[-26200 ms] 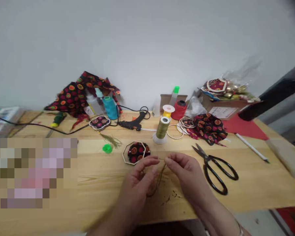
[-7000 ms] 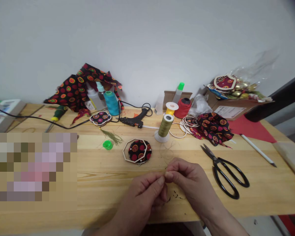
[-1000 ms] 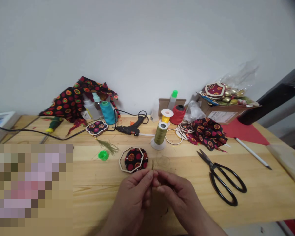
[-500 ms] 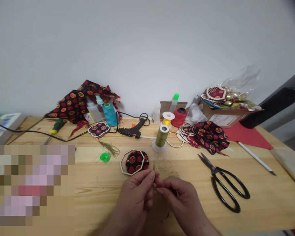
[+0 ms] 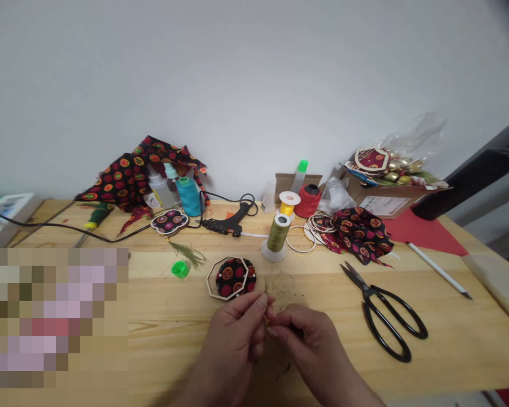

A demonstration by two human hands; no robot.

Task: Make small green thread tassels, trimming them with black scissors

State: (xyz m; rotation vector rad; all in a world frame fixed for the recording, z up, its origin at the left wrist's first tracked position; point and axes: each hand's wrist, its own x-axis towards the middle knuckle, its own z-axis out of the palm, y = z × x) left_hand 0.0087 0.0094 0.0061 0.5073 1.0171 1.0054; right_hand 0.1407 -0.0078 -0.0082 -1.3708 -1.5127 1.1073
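My left hand (image 5: 236,330) is closed in a pinch, thumb on forefinger, with a thin olive thread (image 5: 266,284) rising from its fingertips. Close against it, my right hand (image 5: 307,339) also pinches, its fingertips almost touching the left ones. A tiny yellowish bit shows between the two hands, too small to name. Just beyond them stands a cone spool of olive thread (image 5: 279,236). Loose strands lie on the wood near its base. Left of the spool, an octagonal wooden frame (image 5: 210,284) overlaps a round patterned fabric pad (image 5: 234,277).
Black-handled scissors (image 5: 375,299) lie open to the right, near a white pencil (image 5: 439,270). Behind are a glue gun (image 5: 229,222), a teal thread cone (image 5: 190,196), red thread (image 5: 309,200) and a filled cardboard box (image 5: 377,200). A green cap (image 5: 180,269) sits left; the lower left is pixelated.
The right fingertips have shifted slightly, and a yellowish bit now shows between the hands. The whole view has moved a little; the things on the table stay put.
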